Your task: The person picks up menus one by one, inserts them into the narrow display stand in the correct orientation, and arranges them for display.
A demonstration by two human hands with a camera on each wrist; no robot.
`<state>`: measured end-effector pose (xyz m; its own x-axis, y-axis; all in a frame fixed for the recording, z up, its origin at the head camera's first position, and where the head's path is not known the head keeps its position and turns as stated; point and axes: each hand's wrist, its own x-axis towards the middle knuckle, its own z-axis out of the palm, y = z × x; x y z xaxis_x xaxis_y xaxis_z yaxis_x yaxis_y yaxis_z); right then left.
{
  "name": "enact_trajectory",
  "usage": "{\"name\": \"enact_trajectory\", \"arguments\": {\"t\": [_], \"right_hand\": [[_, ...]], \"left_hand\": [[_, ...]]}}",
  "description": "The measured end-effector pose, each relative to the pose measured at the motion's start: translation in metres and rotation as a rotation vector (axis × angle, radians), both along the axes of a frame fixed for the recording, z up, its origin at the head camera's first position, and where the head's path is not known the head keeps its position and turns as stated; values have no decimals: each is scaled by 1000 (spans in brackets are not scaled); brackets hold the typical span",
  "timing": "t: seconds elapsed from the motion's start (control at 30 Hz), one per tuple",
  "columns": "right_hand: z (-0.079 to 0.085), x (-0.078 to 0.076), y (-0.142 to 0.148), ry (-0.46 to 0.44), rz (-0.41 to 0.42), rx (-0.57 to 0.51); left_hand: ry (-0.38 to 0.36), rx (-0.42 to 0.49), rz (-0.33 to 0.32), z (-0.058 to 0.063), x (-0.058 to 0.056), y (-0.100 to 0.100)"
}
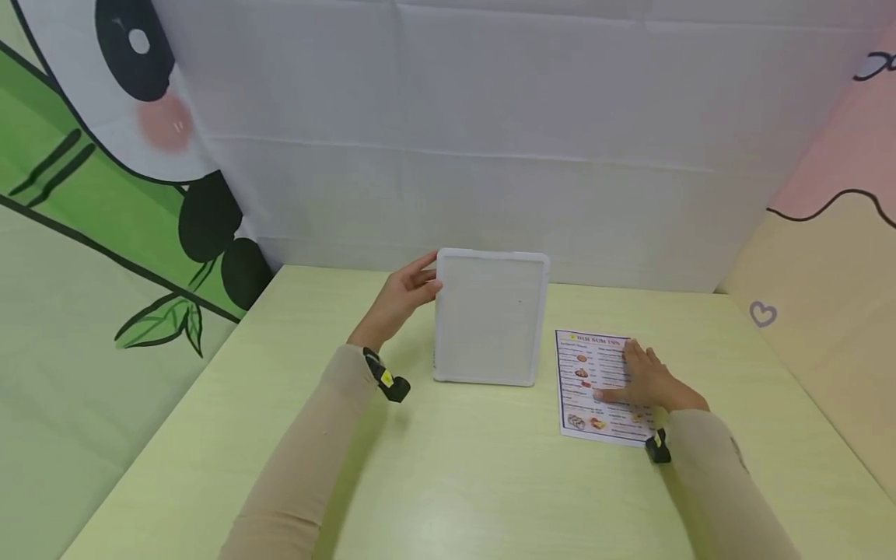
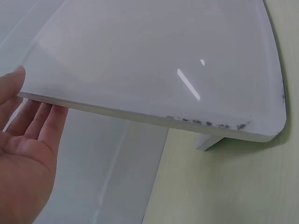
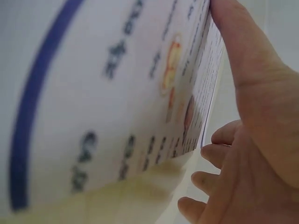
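A small white board [image 1: 490, 319] with a raised rim stands upright on the table in the head view. My left hand [image 1: 399, 302] holds its left edge near the top, thumb in front and fingers behind, as the left wrist view of the hand [image 2: 30, 154] shows. Dark specks mark the board's edge [image 2: 205, 123], and a white support leg [image 2: 208, 141] shows behind it. To the board's right is a printed menu sheet [image 1: 588, 381] with a blue border and food pictures. My right hand [image 1: 651, 381] lies over its right side, thumb and fingers spread, the thumb [image 3: 243, 42] touching the print.
The pale wood-look table [image 1: 448, 482] meets a white cloth backdrop [image 1: 490, 194] close behind the board. A green panda-print wall [image 1: 105, 179] borders the left, and a pink and cream printed wall [image 1: 819, 264] the right.
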<state>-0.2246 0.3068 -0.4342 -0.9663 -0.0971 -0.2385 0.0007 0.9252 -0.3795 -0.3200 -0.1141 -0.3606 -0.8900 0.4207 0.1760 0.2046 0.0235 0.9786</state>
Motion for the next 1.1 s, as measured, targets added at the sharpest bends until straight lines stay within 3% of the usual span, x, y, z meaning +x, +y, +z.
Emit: {"name": "enact_trajectory", "arguments": {"t": [0.37, 1.1], "right_hand": [[-3, -3, 3, -68, 28, 20], [-5, -7, 4, -21, 19, -8]], "left_hand": [[-29, 20, 64, -4, -4, 4], [-31, 10, 80, -4, -2, 7]]}}
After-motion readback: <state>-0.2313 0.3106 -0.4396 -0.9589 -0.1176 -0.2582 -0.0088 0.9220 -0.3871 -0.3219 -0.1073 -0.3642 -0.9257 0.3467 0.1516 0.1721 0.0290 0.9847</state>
